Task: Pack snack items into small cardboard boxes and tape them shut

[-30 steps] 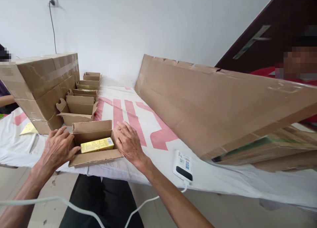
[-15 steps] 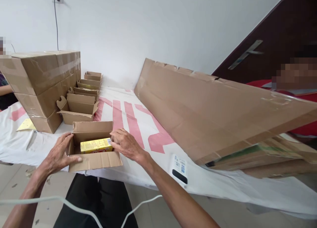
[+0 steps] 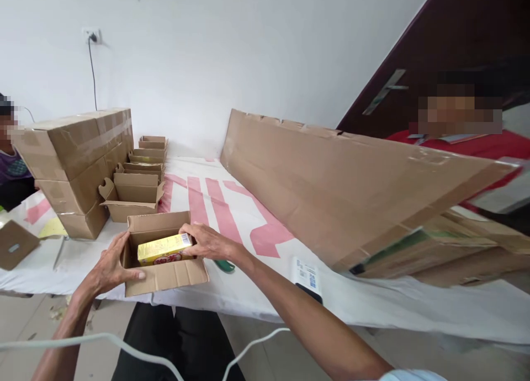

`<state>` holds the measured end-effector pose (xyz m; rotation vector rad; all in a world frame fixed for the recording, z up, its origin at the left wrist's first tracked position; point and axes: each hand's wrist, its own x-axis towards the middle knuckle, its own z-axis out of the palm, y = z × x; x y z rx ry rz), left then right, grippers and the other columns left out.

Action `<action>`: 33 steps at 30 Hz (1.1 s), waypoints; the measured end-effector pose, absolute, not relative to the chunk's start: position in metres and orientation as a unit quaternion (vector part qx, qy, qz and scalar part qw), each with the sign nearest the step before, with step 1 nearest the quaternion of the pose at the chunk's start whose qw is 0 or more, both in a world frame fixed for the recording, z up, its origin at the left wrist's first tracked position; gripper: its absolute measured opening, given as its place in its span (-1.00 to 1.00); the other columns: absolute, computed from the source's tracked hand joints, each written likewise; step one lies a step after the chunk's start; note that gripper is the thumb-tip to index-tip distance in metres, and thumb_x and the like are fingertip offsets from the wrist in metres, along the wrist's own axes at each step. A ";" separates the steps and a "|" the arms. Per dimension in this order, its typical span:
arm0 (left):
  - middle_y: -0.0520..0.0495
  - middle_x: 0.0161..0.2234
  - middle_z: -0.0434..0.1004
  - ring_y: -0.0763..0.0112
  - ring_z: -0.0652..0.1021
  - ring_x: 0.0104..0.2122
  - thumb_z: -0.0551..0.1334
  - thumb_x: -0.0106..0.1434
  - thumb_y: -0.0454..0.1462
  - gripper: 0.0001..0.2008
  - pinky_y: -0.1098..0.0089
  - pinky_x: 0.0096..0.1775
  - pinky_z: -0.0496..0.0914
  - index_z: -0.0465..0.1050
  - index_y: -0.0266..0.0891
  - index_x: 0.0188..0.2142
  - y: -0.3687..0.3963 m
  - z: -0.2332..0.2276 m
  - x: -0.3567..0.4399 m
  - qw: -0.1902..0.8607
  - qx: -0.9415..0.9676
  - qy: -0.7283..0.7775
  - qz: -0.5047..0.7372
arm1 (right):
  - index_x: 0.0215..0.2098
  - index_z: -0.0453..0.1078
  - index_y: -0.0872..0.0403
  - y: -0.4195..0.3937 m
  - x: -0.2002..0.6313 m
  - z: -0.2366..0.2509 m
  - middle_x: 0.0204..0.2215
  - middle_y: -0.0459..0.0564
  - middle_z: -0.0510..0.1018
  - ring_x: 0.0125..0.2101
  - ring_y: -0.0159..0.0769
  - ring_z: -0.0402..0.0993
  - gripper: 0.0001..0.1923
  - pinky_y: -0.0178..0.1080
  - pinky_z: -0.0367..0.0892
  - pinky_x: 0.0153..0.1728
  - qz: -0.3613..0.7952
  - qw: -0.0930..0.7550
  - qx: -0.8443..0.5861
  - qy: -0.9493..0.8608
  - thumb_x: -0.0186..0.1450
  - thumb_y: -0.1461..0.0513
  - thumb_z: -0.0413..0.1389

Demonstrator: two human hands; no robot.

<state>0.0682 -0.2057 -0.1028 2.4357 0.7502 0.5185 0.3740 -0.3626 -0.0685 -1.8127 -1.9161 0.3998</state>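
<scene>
Left hand (image 3: pixel 108 265) gripping the left wall and front flap of the small open brown cardboard box (image 3: pixel 163 254), fingers clamped on it. Right hand (image 3: pixel 209 243) closing on the right end of the yellow rectangular carton (image 3: pixel 164 248), lying inside that box. Box sitting at the near edge of the white-covered desk (image 3: pixel 248 292), with a green object (image 3: pixel 224 266) just beside it on the right.
</scene>
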 end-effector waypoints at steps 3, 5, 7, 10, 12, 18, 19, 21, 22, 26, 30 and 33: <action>-0.42 0.46 0.24 -0.32 0.30 0.42 0.48 0.10 0.17 0.09 -0.24 0.36 0.24 0.18 -0.18 0.49 -0.209 -0.091 0.069 0.228 0.912 0.288 0.182 | 0.01 0.44 0.02 -0.362 0.378 -0.060 -0.20 -0.08 0.59 -0.24 -0.25 0.53 -0.65 -0.26 0.41 -0.27 0.252 0.345 -0.620 -0.658 0.26 0.19 0.28; -0.43 0.43 0.29 -0.35 0.30 0.42 0.47 0.10 0.19 0.05 -0.25 0.36 0.23 0.26 -0.22 0.44 -0.212 -0.082 0.071 0.188 0.915 0.300 0.191 | 0.05 0.44 0.03 -0.360 0.378 -0.057 -0.15 -0.07 0.61 -0.17 -0.23 0.57 -0.60 -0.23 0.48 -0.19 0.308 0.428 -0.570 -0.630 0.26 0.16 0.29; -0.42 0.40 0.36 -0.34 0.34 0.40 0.43 0.14 0.18 -0.06 -0.25 0.35 0.24 0.34 -0.23 0.39 -0.216 -0.071 0.073 0.151 0.916 0.301 0.217 | 0.07 0.44 0.03 -0.355 0.375 -0.054 -0.12 -0.06 0.62 -0.12 -0.21 0.59 -0.56 -0.20 0.51 -0.12 0.344 0.483 -0.529 -0.607 0.25 0.13 0.31; -0.35 0.32 0.49 -0.23 0.46 0.32 0.37 0.26 0.10 -0.25 -0.18 0.30 0.33 0.39 -0.18 0.34 -0.222 -0.054 0.081 0.159 0.915 0.272 0.251 | 0.08 0.45 0.03 -0.347 0.369 -0.047 -0.10 -0.06 0.64 -0.10 -0.22 0.60 -0.53 -0.18 0.53 -0.08 0.350 0.530 -0.500 -0.589 0.23 0.13 0.34; -0.30 0.26 0.56 -0.15 0.56 0.23 0.35 0.30 0.03 -0.30 -0.09 0.23 0.43 0.40 -0.17 0.34 -0.225 -0.046 0.089 0.216 0.908 0.253 0.255 | 0.10 0.45 0.03 -0.342 0.364 -0.041 -0.08 -0.05 0.66 -0.11 -0.22 0.61 -0.50 -0.17 0.53 -0.06 0.340 0.554 -0.489 -0.581 0.22 0.13 0.36; -0.24 0.14 0.66 -0.06 0.65 0.07 0.43 0.21 -0.02 -0.33 0.06 0.10 0.55 0.52 -0.22 0.26 -0.224 -0.040 0.106 0.390 0.858 0.231 0.243 | 0.11 0.46 0.00 -0.333 0.357 -0.036 -0.05 -0.01 0.67 -0.07 -0.19 0.61 -0.48 -0.13 0.54 -0.04 0.324 0.600 -0.460 -0.569 0.24 0.05 0.37; -0.23 0.11 0.68 -0.05 0.66 0.05 0.43 0.22 -0.01 -0.37 0.08 0.07 0.57 0.55 -0.22 0.22 -0.224 -0.041 0.107 0.406 0.849 0.230 0.247 | 0.12 0.46 0.00 -0.333 0.357 -0.038 -0.05 -0.01 0.67 -0.07 -0.18 0.61 -0.47 -0.12 0.54 -0.03 0.325 0.603 -0.459 -0.566 0.23 0.03 0.38; -0.22 0.07 0.70 -0.04 0.66 0.02 0.43 0.22 0.01 -0.42 0.10 0.04 0.58 0.59 -0.22 0.16 -0.224 -0.041 0.106 0.423 0.836 0.232 0.261 | 0.14 0.45 0.01 -0.334 0.360 -0.043 -0.04 0.02 0.67 -0.06 -0.16 0.62 -0.42 -0.10 0.54 -0.01 0.333 0.602 -0.462 -0.560 0.23 0.00 0.39; -0.21 0.05 0.70 -0.03 0.66 0.01 0.42 0.23 0.02 -0.43 0.11 0.04 0.58 0.60 -0.21 0.15 -0.223 -0.041 0.105 0.425 0.831 0.237 0.271 | 0.15 0.43 0.02 -0.336 0.362 -0.047 -0.02 0.03 0.67 -0.06 -0.15 0.63 -0.40 -0.09 0.55 0.00 0.339 0.599 -0.464 -0.558 0.23 -0.01 0.39; -0.21 0.02 0.69 -0.04 0.65 0.03 0.44 0.21 0.09 -0.37 0.09 0.05 0.57 0.59 -0.23 0.14 -0.217 -0.038 0.107 0.443 0.801 0.256 0.310 | 0.19 0.40 0.03 -0.342 0.365 -0.060 0.07 0.09 0.65 0.03 -0.09 0.61 -0.33 -0.06 0.53 0.05 0.366 0.587 -0.455 -0.561 0.24 -0.07 0.39; -0.24 0.07 0.66 -0.05 0.64 0.05 0.51 0.10 0.13 -0.25 0.05 0.07 0.57 0.52 -0.25 0.15 -0.207 -0.037 0.114 0.483 0.737 0.261 0.395 | 0.19 0.39 0.01 -0.343 0.360 -0.067 0.10 0.08 0.63 0.09 -0.07 0.59 -0.32 -0.05 0.52 0.11 0.364 0.632 -0.437 -0.526 0.25 -0.14 0.36; -0.26 0.07 0.65 -0.03 0.65 0.05 0.55 0.05 0.09 -0.11 0.04 0.09 0.56 0.39 -0.23 0.27 -0.208 -0.041 0.118 0.515 0.717 0.238 0.405 | 0.13 0.39 -0.01 -0.339 0.353 -0.070 0.11 0.09 0.63 0.09 -0.03 0.60 -0.34 -0.03 0.56 0.07 0.356 0.677 -0.432 -0.478 0.25 -0.18 0.33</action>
